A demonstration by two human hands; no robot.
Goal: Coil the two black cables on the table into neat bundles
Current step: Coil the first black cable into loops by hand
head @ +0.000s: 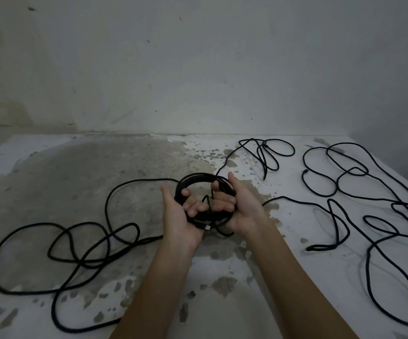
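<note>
Both my hands hold a coil of black cable (pixel 199 178) above the middle of the table. My left hand (pixel 177 216) grips the coil's left side, fingers curled through the ring. My right hand (pixel 241 206) grips its right side. A silver-tipped plug (pixel 206 227) hangs at the coil's bottom. The uncoiled part of this cable (pixel 80 243) trails left in wide loose loops over the table. A second black cable (pixel 359 189) sprawls in tangled loops over the right half of the table, running from the far edge to the near right corner.
The table (pixel 51 172) is white with worn grey patches and ends against a stained pale wall (pixel 198 69) at the back. Its right edge (pixel 393 167) runs diagonally beside a dark gap.
</note>
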